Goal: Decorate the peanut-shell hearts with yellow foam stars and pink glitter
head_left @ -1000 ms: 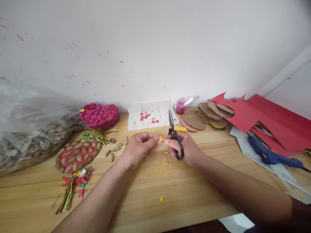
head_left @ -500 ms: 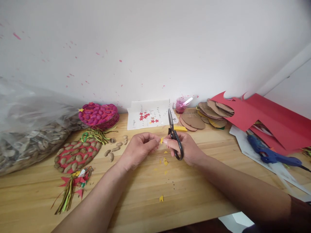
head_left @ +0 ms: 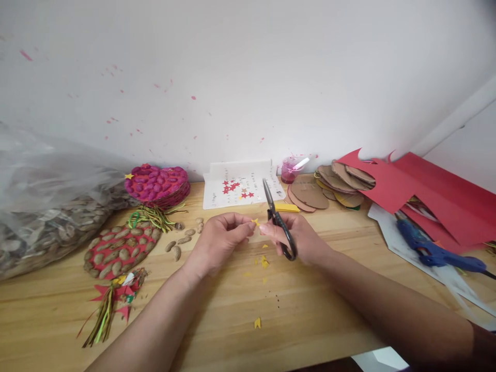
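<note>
A small yellow paper star is pinched between the fingertips of my left hand and my right hand, above the middle of the wooden table. My right hand also grips black scissors by the handles; their blades are closed and point up and away from me. Yellow paper scraps lie on the wood just under my hands, and one more scrap lies nearer to me.
Behind my hands lies a white sheet with red stars. A pink cup, cardboard cut-outs, red paper and a blue glue gun lie to the right. Seed-covered hearts, loose seeds and a plastic bag of seeds lie to the left.
The scissors have tilted a little to the left in my right hand. The yellow star has turned slightly between my fingertips. Both hands stay in the same place.
</note>
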Motion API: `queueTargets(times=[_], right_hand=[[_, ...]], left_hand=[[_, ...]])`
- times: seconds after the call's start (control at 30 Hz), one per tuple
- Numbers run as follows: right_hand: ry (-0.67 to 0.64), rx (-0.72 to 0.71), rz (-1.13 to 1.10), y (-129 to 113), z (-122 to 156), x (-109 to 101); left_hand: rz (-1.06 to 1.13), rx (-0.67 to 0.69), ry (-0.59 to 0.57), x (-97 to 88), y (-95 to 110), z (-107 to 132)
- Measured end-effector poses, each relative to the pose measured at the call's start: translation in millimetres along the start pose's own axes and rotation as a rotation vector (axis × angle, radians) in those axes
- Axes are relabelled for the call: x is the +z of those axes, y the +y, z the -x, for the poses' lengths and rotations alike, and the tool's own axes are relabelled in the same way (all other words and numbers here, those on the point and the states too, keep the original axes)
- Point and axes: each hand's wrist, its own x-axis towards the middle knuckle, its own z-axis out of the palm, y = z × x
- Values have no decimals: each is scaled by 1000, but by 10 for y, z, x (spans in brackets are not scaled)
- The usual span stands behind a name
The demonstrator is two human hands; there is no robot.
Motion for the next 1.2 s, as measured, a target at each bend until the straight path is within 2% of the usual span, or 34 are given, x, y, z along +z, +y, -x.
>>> queueTargets(times=[0.13,0.33,0.6,1.2], right_hand=[[-108,59,230,-37,17,-108],[-140,5,408,-139,79,-154],[-173,57,453,-210,76,-183],[-193,84,479,-209,79,-200]], left_hand=[[199,-52,57,-48,43,-29],[350,-47,84,-112,128,-48],[415,-49,77,-133,165,-56],[381,-91,94,-156,185,-51]])
